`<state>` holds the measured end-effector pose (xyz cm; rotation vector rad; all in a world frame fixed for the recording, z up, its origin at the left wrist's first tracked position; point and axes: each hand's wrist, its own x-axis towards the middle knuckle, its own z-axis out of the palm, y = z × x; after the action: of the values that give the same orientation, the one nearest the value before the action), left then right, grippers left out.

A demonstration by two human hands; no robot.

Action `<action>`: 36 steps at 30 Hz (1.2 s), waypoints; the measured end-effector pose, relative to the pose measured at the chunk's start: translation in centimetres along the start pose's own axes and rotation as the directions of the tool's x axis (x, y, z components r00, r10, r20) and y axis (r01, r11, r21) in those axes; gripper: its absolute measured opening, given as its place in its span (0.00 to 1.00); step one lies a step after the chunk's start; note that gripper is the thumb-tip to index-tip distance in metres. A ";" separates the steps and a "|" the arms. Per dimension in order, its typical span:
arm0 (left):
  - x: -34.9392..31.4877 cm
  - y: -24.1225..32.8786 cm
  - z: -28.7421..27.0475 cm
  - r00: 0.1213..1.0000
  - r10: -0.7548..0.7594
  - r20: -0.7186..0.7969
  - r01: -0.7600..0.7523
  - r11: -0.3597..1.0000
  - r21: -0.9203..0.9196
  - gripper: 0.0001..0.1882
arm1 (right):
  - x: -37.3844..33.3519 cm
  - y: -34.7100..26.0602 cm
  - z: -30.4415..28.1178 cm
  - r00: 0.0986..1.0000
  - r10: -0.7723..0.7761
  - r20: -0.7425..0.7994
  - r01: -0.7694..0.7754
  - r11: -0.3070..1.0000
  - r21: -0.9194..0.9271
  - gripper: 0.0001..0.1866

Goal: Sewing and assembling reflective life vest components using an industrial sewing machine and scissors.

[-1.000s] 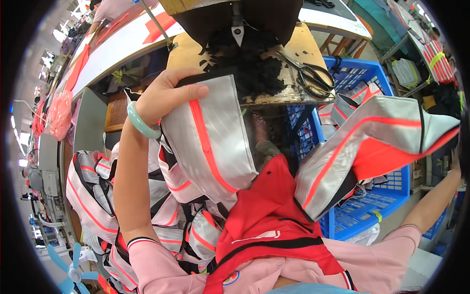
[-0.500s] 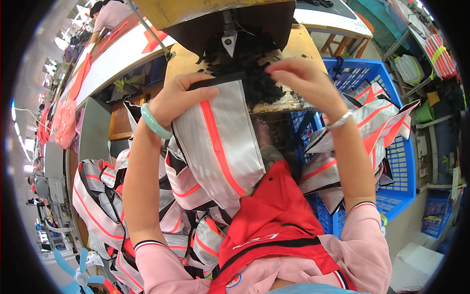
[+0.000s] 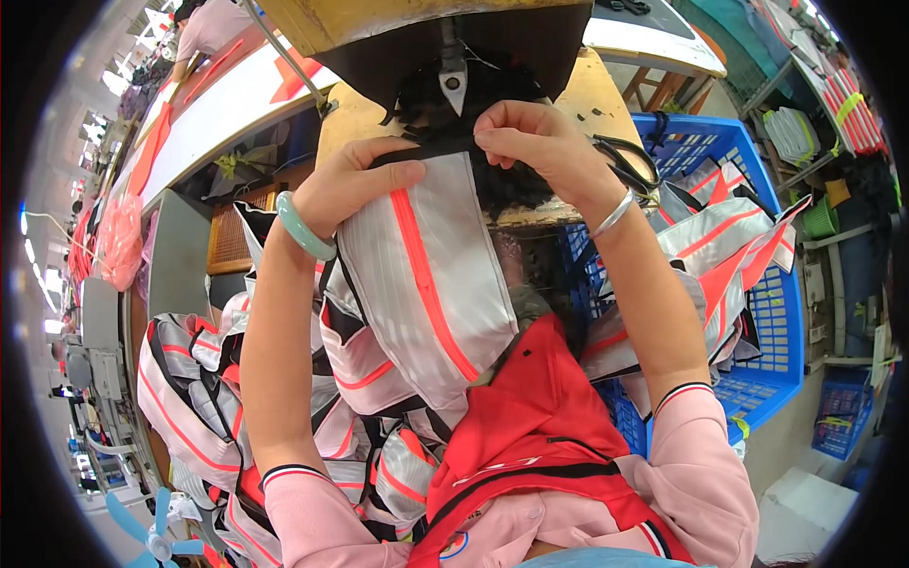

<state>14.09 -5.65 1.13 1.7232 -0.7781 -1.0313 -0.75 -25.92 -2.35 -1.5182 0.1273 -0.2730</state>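
Observation:
Both hands hold the top edge of a silver-grey fabric piece (image 3: 426, 284) with an orange stripe and black trim. My left hand (image 3: 355, 185) pinches its upper left corner, a pale green bangle on that wrist. My right hand (image 3: 535, 142), wearing a silver bangle, pinches the upper right corner. The edge sits right under the sewing machine's presser foot (image 3: 453, 80) on the wooden table (image 3: 355, 123). The piece hangs down toward my red apron (image 3: 530, 426).
A heap of similar silver, orange and black pieces (image 3: 199, 379) lies at my left and lap. A blue plastic crate (image 3: 757, 312) at my right holds more pieces. Black scissors (image 3: 630, 161) rest on the table's right side. Another person works at a far table (image 3: 208, 28).
My right hand let go of the piece over the crate and came up to the fabric's top edge. Both hands have pushed that edge closer under the machine's foot.

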 end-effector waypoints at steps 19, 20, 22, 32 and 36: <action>0.6 0.2 0.6 0.998 -0.008 -0.070 -0.020 0.922 -0.386 0.18 | 1.8 1.3 1.9 0.988 0.025 -0.153 0.043 0.905 0.423 0.06; 0.6 0.3 0.7 0.997 0.001 -0.076 -0.033 0.908 -0.418 0.18 | 1.8 1.3 2.0 0.988 0.021 -0.153 0.047 0.903 0.428 0.06; 0.6 0.1 0.8 0.997 -0.002 -0.083 -0.034 0.902 -0.430 0.18 | 1.7 1.2 2.2 0.988 0.055 -0.146 0.025 0.868 0.496 0.05; -0.1 0.1 1.0 0.996 -0.005 -0.093 -0.023 0.955 -0.294 0.17 | -1.0 1.0 -1.3 0.870 -0.387 -0.306 0.033 0.664 -0.747 0.08; -1.9 0.4 1.0 0.998 0.058 -0.011 -0.058 0.997 0.042 0.19 | -4.9 -0.8 1.9 0.715 -0.677 -0.176 0.318 0.539 -0.780 0.10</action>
<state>12.36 -4.62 1.90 1.7302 -0.8425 -0.9708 -5.07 -22.91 -1.84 -2.2311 0.1670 -1.2114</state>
